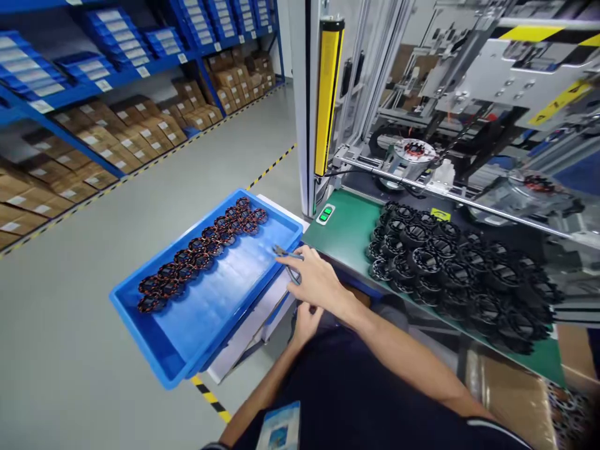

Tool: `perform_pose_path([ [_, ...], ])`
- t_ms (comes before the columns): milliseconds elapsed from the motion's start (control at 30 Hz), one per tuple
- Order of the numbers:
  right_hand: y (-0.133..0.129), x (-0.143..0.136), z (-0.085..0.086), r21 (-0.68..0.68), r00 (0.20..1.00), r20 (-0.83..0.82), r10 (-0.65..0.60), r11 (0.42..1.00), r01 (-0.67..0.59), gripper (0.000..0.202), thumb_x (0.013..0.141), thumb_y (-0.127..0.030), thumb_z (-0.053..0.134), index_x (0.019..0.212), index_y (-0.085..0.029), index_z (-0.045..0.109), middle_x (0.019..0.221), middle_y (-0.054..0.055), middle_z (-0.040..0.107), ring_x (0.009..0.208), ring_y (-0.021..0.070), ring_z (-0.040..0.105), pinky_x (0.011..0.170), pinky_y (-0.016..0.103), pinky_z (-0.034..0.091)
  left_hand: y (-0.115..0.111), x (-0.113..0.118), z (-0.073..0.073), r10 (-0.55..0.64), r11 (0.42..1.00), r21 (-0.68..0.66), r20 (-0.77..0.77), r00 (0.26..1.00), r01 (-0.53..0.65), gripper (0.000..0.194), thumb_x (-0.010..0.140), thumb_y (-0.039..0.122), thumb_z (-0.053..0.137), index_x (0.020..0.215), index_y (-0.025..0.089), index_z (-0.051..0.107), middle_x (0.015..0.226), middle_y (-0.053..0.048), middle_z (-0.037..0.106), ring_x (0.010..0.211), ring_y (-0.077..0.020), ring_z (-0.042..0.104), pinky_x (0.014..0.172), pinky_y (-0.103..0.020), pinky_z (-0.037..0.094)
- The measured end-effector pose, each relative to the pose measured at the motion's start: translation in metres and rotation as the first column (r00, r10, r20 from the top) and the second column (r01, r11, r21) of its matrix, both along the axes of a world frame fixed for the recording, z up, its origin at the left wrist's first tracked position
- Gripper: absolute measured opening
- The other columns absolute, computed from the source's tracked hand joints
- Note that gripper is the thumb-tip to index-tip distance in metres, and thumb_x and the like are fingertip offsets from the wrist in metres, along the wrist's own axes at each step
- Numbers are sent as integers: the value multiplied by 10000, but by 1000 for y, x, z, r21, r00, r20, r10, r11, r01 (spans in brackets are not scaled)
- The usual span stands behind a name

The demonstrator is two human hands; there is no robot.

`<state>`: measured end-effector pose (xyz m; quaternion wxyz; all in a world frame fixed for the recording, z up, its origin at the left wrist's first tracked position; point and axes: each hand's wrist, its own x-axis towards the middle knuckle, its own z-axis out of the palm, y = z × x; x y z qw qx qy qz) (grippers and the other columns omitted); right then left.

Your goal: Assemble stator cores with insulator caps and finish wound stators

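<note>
Inside blue tray, wound rings.

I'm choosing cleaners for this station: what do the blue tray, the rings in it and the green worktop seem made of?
Blue tray: smooth, glossy plastic, judging by its soft highlights and rounded rim.
Rings: dark bodies, metal or plastic unclear, with coppery windings, likely wire.
Green worktop: even, low-sheen surface, perhaps a rubber or vinyl mat.

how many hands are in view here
2: the right hand holds pliers at the edge of the blue tray; the left hand is just below, nearer the dark shirt.
</note>
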<state>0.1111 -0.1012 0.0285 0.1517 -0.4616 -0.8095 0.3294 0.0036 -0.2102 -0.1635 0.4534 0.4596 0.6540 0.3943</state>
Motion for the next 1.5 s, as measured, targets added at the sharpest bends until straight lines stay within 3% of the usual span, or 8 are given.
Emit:
perform_pose_path([
  [167, 17, 22, -29, 91, 901, 203, -384, 923, 373, 558, 1155, -472, 825, 1650, -256, 686, 1722, 158, 647, 1501, 365, 693, 1224, 609, 665, -5, -26, 3, 20, 998, 65, -66, 998, -16, 386, 1183, 507, 788, 1356, 162, 782, 1265, -93, 816, 1074, -234, 810, 971, -439, 734],
  [400, 32, 38, -62, 187, 763, 221, -608, 794, 579, 571, 1156, -468, 834, 1660, -239, 694, 1772, 164, 637, 1584, 390, 671, 1322, 681, 606, 95, -10, 52, -113, 949, 237, -355, 928, 206, 407, 1192, 492, 754, 1475, 201, 745, 1417, -124, 790, 1254, -281, 782, 1163, -534, 680],
  [667, -28, 81, -63, 156, 905, -34, -424, 892, 424, 605, 1170, -412, 816, 1734, -270, 649, 1878, 166, 546, 1711, 418, 570, 1405, 724, 527, 160, 17, 92, -156, 913, 164, -707, 690, 374, 380, 1154, 457, 752, 1465, 274, 868, 1377, -196, 803, 1413, -437, 727, 1224, -593, 562],
  [867, -117, 121, -80, -29, 977, -138, -163, 987, 161, 395, 1195, -320, 783, 1579, -228, 761, 1608, 129, 770, 1485, 320, 764, 1289, 608, 658, 186, 32, 103, -216, 892, 111, -746, 630, 438, 238, 1190, 401, 761, 1312, 226, 868, 1339, -105, 843, 1331, -297, 766, 1212, -529, 623],
  [1100, -173, 167, -107, -217, 970, -66, -233, 952, 214, 369, 1204, -349, 778, 1548, -217, 786, 1442, 114, 847, 1323, 293, 841, 1213, 586, 705, 193, 51, 109, -300, 853, 76, -739, 604, 516, 194, 1176, 367, 789, 1276, 230, 883, 1229, -74, 861, 1150, -247, 805, 1059, -440, 664],
  [1300, -183, 223, -59, -224, 949, -80, -304, 934, 280, 450, 1198, -307, 685, 1634, -309, 799, 1486, 116, 861, 1401, 318, 834, 1276, 534, 669, 187, 60, 113, -315, 849, 71, -728, 609, 524, 194, 1092, 401, 830, 1233, 324, 940, 1091, -50, 858, 951, -265, 813, 806, -380, 584],
  [1400, -182, 273, 1, -196, 949, -127, -288, 945, 260, 443, 1231, -415, 673, 1661, -394, 779, 1495, 58, 865, 1376, 263, 847, 1237, 446, 680, 198, 57, 135, -331, 827, 94, -715, 616, 554, 251, 1007, 419, 885, 1227, 304, 925, 1059, -41, 868, 899, -258, 815, 802, -372, 612],
  [1500, -152, 329, 76, -94, 946, -77, -316, 947, 309, 448, 1253, -495, 641, 1683, -447, 757, 1405, 39, 891, 1239, 252, 880, 1119, 448, 710, 235, 63, 185, -300, 789, 173, -729, 615, 590, 292, 1001, 443, 849, 1227, 269, 911, 1077, -55, 867, 926, -266, 795, 929, -410, 653],
])
